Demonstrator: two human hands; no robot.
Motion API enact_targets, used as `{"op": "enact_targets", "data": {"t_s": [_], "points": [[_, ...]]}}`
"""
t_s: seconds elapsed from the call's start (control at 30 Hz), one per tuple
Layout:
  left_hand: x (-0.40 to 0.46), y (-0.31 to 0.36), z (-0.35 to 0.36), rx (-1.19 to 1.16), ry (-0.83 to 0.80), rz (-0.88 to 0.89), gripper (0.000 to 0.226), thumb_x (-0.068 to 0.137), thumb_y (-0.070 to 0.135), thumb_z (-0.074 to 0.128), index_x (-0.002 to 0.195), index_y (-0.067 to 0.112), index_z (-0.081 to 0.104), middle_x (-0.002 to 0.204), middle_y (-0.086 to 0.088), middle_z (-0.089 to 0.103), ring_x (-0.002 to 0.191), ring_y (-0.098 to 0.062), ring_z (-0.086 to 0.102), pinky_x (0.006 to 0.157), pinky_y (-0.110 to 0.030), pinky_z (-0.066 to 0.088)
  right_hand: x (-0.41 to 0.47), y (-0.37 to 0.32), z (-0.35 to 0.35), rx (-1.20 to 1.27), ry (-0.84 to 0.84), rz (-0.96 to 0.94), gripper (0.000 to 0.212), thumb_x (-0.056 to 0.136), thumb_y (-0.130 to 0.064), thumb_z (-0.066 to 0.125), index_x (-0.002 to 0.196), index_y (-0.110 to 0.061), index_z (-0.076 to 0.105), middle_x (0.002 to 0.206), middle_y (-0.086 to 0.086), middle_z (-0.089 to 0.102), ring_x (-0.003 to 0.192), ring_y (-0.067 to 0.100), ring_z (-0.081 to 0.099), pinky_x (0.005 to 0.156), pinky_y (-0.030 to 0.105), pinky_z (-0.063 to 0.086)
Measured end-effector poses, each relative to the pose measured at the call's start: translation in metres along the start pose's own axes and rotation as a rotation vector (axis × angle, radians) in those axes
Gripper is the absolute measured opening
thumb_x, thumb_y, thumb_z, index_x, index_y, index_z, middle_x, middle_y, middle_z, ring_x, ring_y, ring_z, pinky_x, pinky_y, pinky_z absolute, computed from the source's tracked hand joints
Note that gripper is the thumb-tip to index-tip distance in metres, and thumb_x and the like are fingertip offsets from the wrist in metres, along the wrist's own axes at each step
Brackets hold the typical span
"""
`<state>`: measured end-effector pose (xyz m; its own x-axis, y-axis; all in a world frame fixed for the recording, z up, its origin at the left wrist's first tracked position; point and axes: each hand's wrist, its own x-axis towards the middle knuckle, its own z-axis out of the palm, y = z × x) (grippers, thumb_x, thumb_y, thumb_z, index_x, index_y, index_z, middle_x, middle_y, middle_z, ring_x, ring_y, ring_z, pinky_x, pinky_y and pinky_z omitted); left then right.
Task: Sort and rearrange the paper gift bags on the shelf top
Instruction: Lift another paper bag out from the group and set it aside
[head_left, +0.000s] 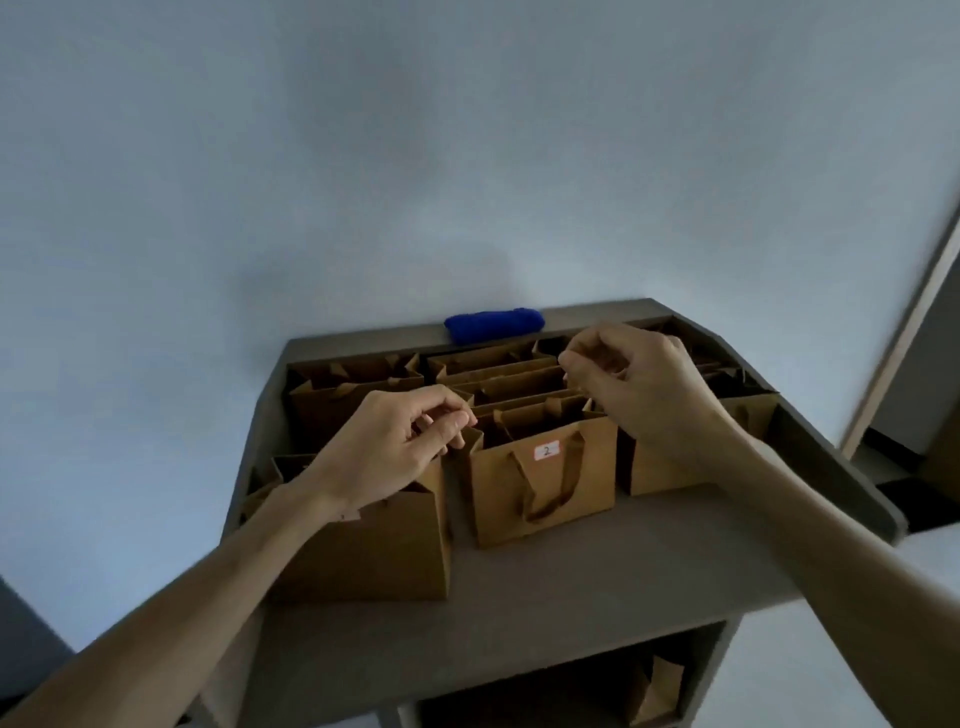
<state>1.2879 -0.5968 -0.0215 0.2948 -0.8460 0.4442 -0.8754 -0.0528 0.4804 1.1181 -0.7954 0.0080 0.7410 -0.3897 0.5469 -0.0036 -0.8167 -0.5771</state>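
Bags: brown kraft-paper gift bags with flat ribbon handles crowd the grey shelf top (597, 587), standing upright in rough rows from the back ledge to the front.
Shelf: grey unit against a pale wall; one more brown paper bag (655, 691) sits in the open compartment below.
Front row: a large plain bag (374, 551) at the left, a labelled bag marked "2" (543, 480) in the middle, another bag (670, 467) at the right, partly hidden by an arm.
Count: about ten bags on top; the packed back rows overlap, so an exact number cannot be told.
Blue item: one rolled bright-blue cloth (493, 325) lies on the back ledge.
Left hand (395, 447): fingers curled, thumb and fingertips pinching the left top corner of the labelled bag.
Right hand (639, 384): fingers curled above the bags behind; whether it pinches a handle cannot be told.
Progress: seemingly midway; rows are formed, only one number label shows, ordering apparently remains.
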Motion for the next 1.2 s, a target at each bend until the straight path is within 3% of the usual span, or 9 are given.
{"op": "enact_targets", "data": {"t_s": [0.27, 0.37, 0.67, 0.83, 1.0, 1.07, 1.2], "points": [[0.032, -0.112, -0.046, 0.153, 0.095, -0.16, 0.013, 0.096, 0.029, 0.057, 0.104, 0.029, 0.067, 0.087, 0.017, 0.069, 0.081, 0.003, 0.065, 0.07, -0.011, 0.049, 0.084, 0.016, 0.074, -0.048, -0.06, -0.049, 0.014, 0.094, -0.027, 0.061, 0.103, -0.017, 0.066, 0.085, -0.008, 0.067, 0.077, 0.004, 0.065, 0.073, 0.02, 0.054], [0.037, -0.154, -0.054, 0.243, 0.06, -0.236, 0.015, 0.095, 0.029, 0.058, 0.106, 0.026, 0.067, 0.098, 0.011, 0.068, 0.089, -0.002, 0.062, 0.079, -0.022, 0.051, 0.105, 0.022, 0.103, -0.032, -0.065, -0.061, 0.012, 0.093, -0.028, 0.062, 0.099, -0.019, 0.067, 0.082, -0.01, 0.067, 0.074, 0.002, 0.064, 0.069, 0.017, 0.052], [0.041, -0.216, -0.05, 0.514, -0.153, -0.414, 0.029, 0.093, 0.029, 0.061, 0.123, 0.027, 0.059, 0.121, 0.007, 0.061, 0.113, -0.012, 0.056, 0.1, -0.033, 0.046, 0.155, 0.038, 0.156, 0.0, -0.198, -0.082, 0.008, 0.094, -0.026, 0.062, 0.097, -0.019, 0.065, 0.08, -0.008, 0.067, 0.073, 0.005, 0.065, 0.073, 0.02, 0.053], [0.035, -0.214, -0.05, 0.549, -0.181, -0.393, 0.025, 0.095, 0.027, 0.059, 0.119, 0.033, 0.063, 0.116, 0.014, 0.066, 0.108, -0.004, 0.059, 0.083, -0.016, 0.042, 0.181, 0.049, 0.176, 0.0, -0.279, -0.077, 0.011, 0.095, -0.028, 0.06, 0.099, -0.019, 0.066, 0.083, -0.009, 0.067, 0.073, 0.005, 0.065, 0.069, 0.019, 0.051], [0.022, -0.196, -0.048, 0.632, -0.217, -0.318, 0.021, 0.092, 0.034, 0.06, 0.112, 0.04, 0.066, 0.104, 0.022, 0.066, 0.092, 0.004, 0.058, 0.067, -0.007, 0.03, 0.193, 0.06, 0.197, -0.042, -0.363, -0.121, 0.01, 0.094, -0.031, 0.061, 0.098, -0.022, 0.063, 0.093, -0.008, 0.064, 0.082, 0.007, 0.063, 0.078, 0.03, 0.056], [0.018, -0.191, -0.048, 0.635, -0.221, -0.32, 0.02, 0.092, 0.036, 0.061, 0.11, 0.041, 0.067, 0.101, 0.022, 0.066, 0.085, 0.007, 0.053, 0.065, -0.007, 0.028, 0.195, 0.06, 0.207, -0.095, -0.399, -0.174, 0.015, 0.092, -0.034, 0.063, 0.103, -0.023, 0.062, 0.103, -0.008, 0.059, 0.089, 0.007, 0.059, 0.08, 0.03, 0.054], [0.012, -0.188, -0.048, 0.637, -0.224, -0.336, 0.02, 0.091, 0.038, 0.061, 0.11, 0.041, 0.068, 0.1, 0.017, 0.069, 0.091, 0.0, 0.061, 0.072, -0.015, 0.038, 0.197, 0.06, 0.221, -0.197, -0.526, -0.248, 0.022, 0.091, -0.041, 0.062, 0.109, -0.028, 0.061, 0.11, -0.008, 0.057, 0.098, 0.009, 0.056, 0.082, 0.033, 0.053]]}}
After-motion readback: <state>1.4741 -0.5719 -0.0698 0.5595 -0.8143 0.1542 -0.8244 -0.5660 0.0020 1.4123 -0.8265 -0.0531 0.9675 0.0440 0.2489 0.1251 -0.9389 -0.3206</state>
